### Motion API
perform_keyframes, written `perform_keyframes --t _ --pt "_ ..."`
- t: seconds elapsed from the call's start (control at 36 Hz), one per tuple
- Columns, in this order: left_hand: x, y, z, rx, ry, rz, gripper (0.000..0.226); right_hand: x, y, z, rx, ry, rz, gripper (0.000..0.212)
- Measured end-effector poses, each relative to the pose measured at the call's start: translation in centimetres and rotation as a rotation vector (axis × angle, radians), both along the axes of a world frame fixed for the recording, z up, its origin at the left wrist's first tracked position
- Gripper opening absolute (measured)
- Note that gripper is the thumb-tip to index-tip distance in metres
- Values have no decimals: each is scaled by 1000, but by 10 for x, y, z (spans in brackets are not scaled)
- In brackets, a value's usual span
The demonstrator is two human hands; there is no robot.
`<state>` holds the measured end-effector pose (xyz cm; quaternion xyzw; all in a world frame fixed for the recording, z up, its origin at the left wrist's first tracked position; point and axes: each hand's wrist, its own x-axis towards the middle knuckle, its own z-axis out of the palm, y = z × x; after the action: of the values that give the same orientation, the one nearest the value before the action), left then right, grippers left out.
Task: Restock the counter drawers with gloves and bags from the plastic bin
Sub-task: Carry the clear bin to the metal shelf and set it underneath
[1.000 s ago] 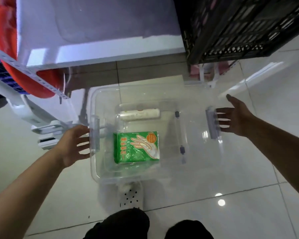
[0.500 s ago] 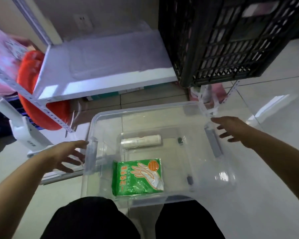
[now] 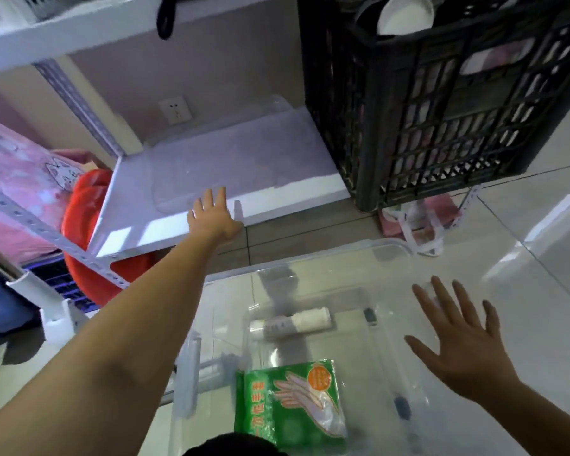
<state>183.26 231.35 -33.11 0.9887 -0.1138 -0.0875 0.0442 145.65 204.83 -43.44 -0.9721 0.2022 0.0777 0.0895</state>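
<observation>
1. Over the clear plastic bin [image 3: 310, 268], right side, right hand [image 3: 464, 343] hovers with fingers spread straight, holding nothing.
2. Inside bin, near edge: green glove pack [image 3: 290, 403], lying flat.
3. Inside bin, farther back: white bag roll [image 3: 293, 322].
4. Beyond bin, left hand [image 3: 213, 215] rests flat on white shelf [image 3: 231, 159] front edge, fingers straight, nothing gripped.
5. Black crate [image 3: 441, 103] sits beyond bin's far right corner.
</observation>
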Motion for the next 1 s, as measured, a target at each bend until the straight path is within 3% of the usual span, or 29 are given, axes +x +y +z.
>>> perform_keyframes --t 0.28,0.39,0.58,0.69,0.81,1.0 --pt "70 -24 -12 101 91 32 91 5 8 10 -32 16 -71 86" --pt "53 -26 -27 124 -43 -42 88 9 11 9 -22 25 -78 85" --pt "-9 -6 -14 137 33 -92 70 8 10 5 24 43 -76 83" --pt "-56 4 -1 376 -154 -242 51 8 8 1 39 6 -84 84" --pt "-106 18 7 297 -200 -331 39 7 10 -5 121 -81 -86 81" --pt "-183 53 57 236 -447 -364 48 5 7 3 73 -70 -81 81"
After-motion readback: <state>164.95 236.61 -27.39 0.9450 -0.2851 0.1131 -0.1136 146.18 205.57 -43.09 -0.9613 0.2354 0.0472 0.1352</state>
